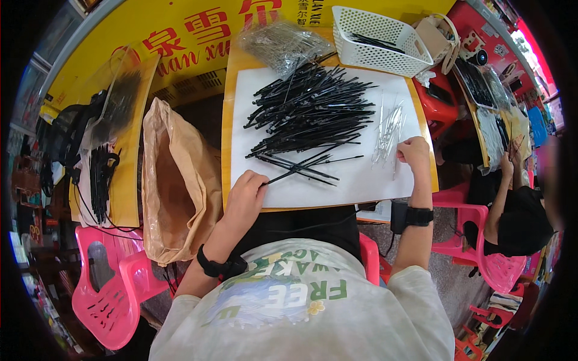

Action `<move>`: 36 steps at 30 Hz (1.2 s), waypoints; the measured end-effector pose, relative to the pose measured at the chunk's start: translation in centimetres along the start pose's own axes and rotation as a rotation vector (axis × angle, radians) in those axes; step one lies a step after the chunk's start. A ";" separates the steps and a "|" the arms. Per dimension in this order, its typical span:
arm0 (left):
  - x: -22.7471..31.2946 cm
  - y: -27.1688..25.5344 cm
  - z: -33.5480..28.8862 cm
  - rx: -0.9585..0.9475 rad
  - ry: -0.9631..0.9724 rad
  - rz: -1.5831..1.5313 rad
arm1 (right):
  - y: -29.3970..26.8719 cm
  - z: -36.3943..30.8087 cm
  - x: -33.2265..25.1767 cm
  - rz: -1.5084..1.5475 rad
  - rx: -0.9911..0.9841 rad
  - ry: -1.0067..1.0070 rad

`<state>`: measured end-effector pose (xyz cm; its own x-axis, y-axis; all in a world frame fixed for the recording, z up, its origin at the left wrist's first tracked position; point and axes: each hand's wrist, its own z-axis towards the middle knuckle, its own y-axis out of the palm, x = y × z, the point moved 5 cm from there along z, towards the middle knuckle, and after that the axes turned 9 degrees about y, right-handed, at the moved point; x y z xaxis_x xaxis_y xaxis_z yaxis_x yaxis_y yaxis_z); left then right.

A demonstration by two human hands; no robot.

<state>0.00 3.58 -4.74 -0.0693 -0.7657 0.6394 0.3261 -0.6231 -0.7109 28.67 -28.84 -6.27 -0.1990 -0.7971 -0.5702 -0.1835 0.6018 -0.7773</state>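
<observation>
My left hand is at the near left of a white work surface, its fingers closed on the end of a thin black rod. Other black rods lie crossed beside it. Beyond them spreads a big heap of black rods, some with small shiny bits along them. Toward the right edge my right hand is closed at the side of several thin silvery rods. Whatever its fingertips pinch is too fine and hidden to make out.
A white perforated basket with some black rods stands at the back right, beside a clear plastic bag of thin rods. An open brown paper sack stands left of the table. At the right, another person works at a separate table.
</observation>
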 end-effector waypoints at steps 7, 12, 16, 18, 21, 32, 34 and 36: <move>-1.1 2.1 2.3 0.051 -0.284 -0.565 | 0.7 -0.7 1.7 0.545 -0.273 0.164; -0.3 2.6 4.3 0.070 -0.398 -0.871 | 1.1 -2.8 1.2 0.776 -0.389 0.177; -1.0 3.2 3.2 -0.037 -0.397 -0.727 | 1.7 -4.3 1.0 0.899 -0.437 0.148; -1.3 3.1 2.4 -0.103 -0.401 -0.617 | 2.1 -5.5 0.3 0.971 -0.401 0.052; -1.6 3.4 1.4 -0.162 -0.388 -0.518 | 2.9 -7.1 -0.3 0.936 -0.394 0.019; -0.9 3.2 0.6 -0.183 -0.389 -0.446 | 4.6 -9.5 -1.3 0.734 -0.342 -0.127; -1.1 3.1 0.5 -0.130 -0.402 -0.453 | 4.6 -9.7 -1.5 0.679 -0.329 -0.166; -1.0 2.6 0.6 -0.045 -0.387 -0.527 | 4.5 -10.0 -1.8 0.666 -0.286 -0.147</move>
<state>1.44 2.81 -7.05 0.1377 -0.2487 0.9587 0.3012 -0.9116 -0.2797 18.62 -24.25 -6.11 -0.2288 -0.2452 -0.9421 -0.3169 0.9338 -0.1661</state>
